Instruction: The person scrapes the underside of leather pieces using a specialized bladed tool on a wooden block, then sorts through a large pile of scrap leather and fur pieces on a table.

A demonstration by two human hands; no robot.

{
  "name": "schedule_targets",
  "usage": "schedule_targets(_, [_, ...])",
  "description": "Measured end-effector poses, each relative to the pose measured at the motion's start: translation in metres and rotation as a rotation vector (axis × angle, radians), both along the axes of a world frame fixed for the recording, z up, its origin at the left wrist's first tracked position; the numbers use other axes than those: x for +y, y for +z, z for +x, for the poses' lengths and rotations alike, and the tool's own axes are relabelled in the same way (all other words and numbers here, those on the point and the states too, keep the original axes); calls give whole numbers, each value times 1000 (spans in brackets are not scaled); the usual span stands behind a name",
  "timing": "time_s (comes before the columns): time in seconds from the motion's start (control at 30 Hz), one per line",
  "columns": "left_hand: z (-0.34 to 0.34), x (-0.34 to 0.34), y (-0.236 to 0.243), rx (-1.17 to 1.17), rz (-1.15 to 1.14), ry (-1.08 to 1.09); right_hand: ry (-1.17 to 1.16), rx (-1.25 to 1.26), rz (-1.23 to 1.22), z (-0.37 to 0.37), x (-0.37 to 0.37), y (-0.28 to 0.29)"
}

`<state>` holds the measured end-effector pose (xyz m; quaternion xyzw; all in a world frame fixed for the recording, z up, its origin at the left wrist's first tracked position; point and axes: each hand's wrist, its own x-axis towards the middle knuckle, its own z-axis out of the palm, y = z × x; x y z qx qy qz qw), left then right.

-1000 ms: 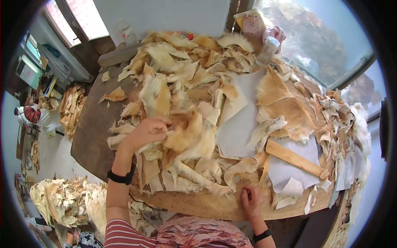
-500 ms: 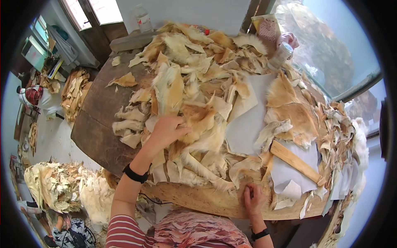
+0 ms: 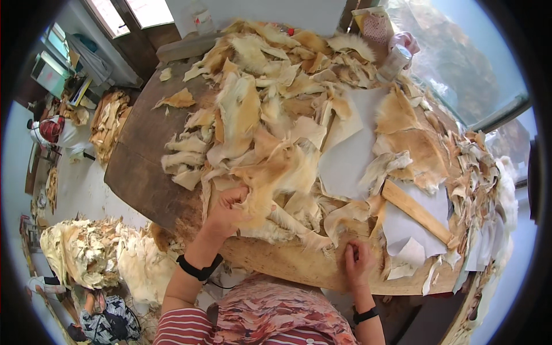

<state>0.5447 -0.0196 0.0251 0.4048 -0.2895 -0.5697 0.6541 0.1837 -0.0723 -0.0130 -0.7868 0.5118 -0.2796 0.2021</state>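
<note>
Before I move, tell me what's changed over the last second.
The left hand has moved nearer the body, drawing the tan fur piece toward the table's near edge; its fingers appear closed on that piece's edge. The view has shifted slightly too. The right hand stays loosely curled on the bare wood, and the wooden slat lies as before.

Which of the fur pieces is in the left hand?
The tan-and-cream piece on the near side of the heap: the left hand grips its edge; the other pieces lie unheld.
</note>
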Motion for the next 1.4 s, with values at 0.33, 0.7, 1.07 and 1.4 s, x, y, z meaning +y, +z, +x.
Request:
schedule_targets(0.33, [-40, 58, -20, -53, 321, 253, 10, 46, -35, -1, 1, -4])
schedule_targets(0.7, [-44, 62, -9, 542, 67, 191, 2, 30, -4, 1, 1, 2])
schedule_targets(1.07, [-65, 48, -13, 406, 259, 258, -72, -348, 428, 5, 9, 8])
schedule_targets(1.4, [-170, 47, 9, -181, 18, -62, 80, -1160, 1041, 75, -18, 41])
